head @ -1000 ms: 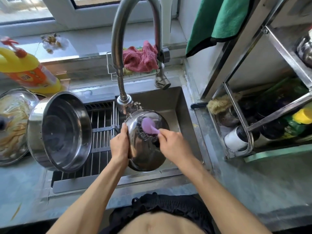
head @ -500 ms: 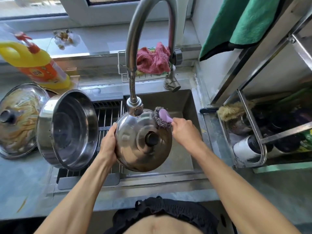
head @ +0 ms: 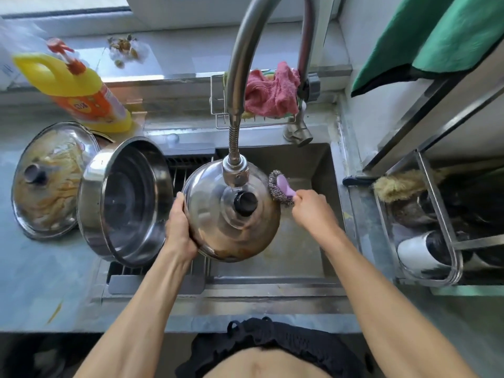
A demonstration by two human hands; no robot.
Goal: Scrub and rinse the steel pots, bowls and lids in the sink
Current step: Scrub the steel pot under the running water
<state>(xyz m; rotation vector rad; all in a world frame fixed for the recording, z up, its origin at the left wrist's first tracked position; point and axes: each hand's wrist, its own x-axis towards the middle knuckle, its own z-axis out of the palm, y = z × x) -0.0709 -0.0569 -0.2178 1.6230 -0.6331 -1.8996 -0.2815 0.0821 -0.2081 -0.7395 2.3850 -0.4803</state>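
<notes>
Lid (head: 231,211): over the sink (head: 308,257), knob up, under the tap (head: 235,170).
Left hand (head: 178,227): grip clamped on lid's left rim.
Right hand (head: 311,208): grip clamped on scrubber (head: 281,188) at lid's right edge.
Pot (head: 125,200): tilted on rack, left.

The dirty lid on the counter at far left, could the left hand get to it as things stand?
Probably not directly. The left hand grips the steel lid over the sink, and the tilted pot stands between it and the dirty lid.

At frame centre you have the lid (head: 231,214) under the faucet head (head: 235,171), the pot (head: 125,200) left of it, the scrubber (head: 279,188) at its right edge.
</notes>
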